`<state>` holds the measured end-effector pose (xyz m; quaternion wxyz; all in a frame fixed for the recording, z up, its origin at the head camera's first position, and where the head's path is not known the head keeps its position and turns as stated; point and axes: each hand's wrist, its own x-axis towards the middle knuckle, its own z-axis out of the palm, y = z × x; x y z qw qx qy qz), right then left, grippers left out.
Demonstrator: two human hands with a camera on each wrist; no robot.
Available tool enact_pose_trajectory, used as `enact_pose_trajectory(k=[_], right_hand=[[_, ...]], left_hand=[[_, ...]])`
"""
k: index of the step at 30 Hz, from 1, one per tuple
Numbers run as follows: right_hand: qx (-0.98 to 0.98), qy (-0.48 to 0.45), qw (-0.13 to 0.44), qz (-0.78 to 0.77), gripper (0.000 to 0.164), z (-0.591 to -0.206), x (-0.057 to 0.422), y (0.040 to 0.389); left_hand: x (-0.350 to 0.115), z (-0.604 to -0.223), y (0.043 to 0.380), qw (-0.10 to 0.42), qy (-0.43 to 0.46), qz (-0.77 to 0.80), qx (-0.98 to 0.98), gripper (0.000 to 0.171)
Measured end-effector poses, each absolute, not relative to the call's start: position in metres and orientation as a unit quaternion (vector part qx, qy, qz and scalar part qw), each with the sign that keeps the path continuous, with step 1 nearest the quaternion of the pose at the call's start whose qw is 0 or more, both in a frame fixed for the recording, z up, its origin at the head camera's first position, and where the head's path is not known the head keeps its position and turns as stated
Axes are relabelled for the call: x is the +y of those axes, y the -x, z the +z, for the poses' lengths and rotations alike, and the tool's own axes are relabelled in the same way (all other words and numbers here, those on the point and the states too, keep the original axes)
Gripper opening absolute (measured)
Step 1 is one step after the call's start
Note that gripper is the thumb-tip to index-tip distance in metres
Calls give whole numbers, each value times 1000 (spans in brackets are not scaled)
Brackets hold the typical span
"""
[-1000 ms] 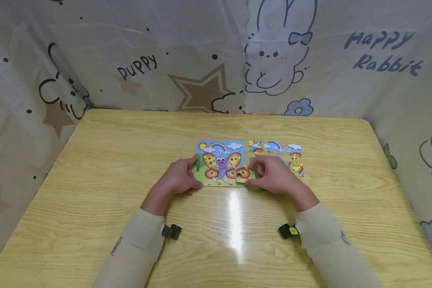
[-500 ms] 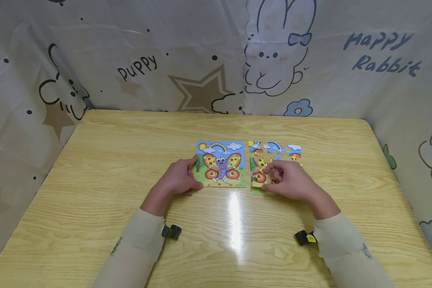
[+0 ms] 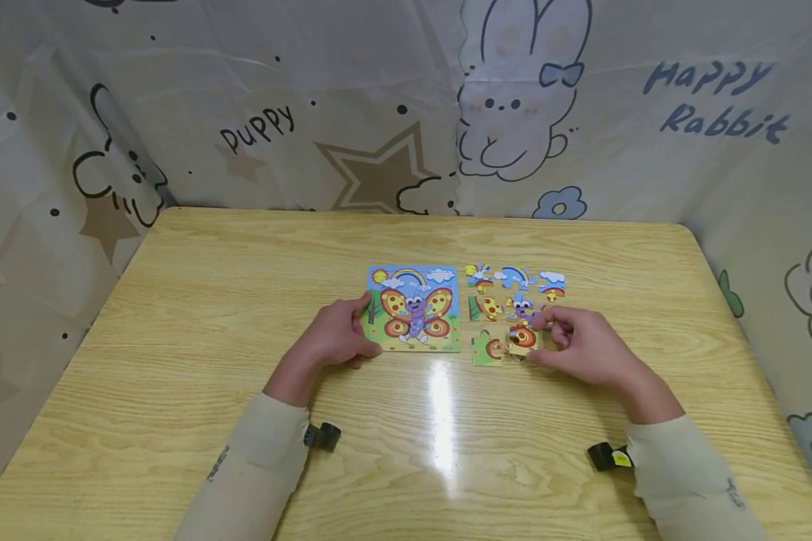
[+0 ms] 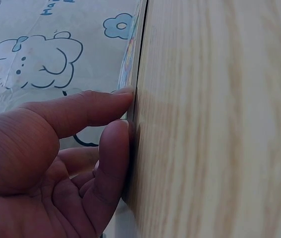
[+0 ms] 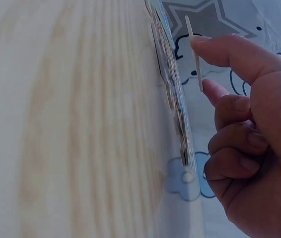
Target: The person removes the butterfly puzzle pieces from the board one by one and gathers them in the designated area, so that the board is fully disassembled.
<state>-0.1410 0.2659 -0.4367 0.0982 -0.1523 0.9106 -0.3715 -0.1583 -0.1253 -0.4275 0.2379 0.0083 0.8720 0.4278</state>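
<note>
The butterfly puzzle board (image 3: 416, 308) lies flat on the table, showing a whole picture with sun and rainbow. At its left edge my left hand (image 3: 338, 330) holds it, thumb at the near corner and fingers along the side. My right hand (image 3: 582, 346) pinches a puzzle piece (image 3: 522, 340) with a red-orange wing between thumb and index finger. In the right wrist view that puzzle piece (image 5: 195, 59) appears edge-on, raised off the table. Beneath and beside it lie loose pieces, among them a green puzzle piece (image 3: 485, 349) and a purple butterfly-face piece (image 3: 522, 306).
More pieces sit in a back row, including a rainbow puzzle piece (image 3: 514, 276) and a cloud puzzle piece (image 3: 552, 282). The wooden table (image 3: 243, 255) is bounded at the back and sides by a printed cloth (image 3: 379, 90).
My right hand has moved rightward from over the board's right edge to above the loose pieces, carrying the puzzle piece. The left hand and board have stayed in place.
</note>
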Motion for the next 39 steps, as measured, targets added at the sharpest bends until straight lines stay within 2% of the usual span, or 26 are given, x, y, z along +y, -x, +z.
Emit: enact_pose_trajectory(k=[18, 39], right_hand=[[916, 117, 119, -365, 42, -438, 313, 129], [913, 136, 127, -363, 39, -446, 317, 131]], left_hand=[[-126, -428, 160, 239, -5, 432, 870, 98], [-128, -430, 161, 233, -16, 430, 872, 97]])
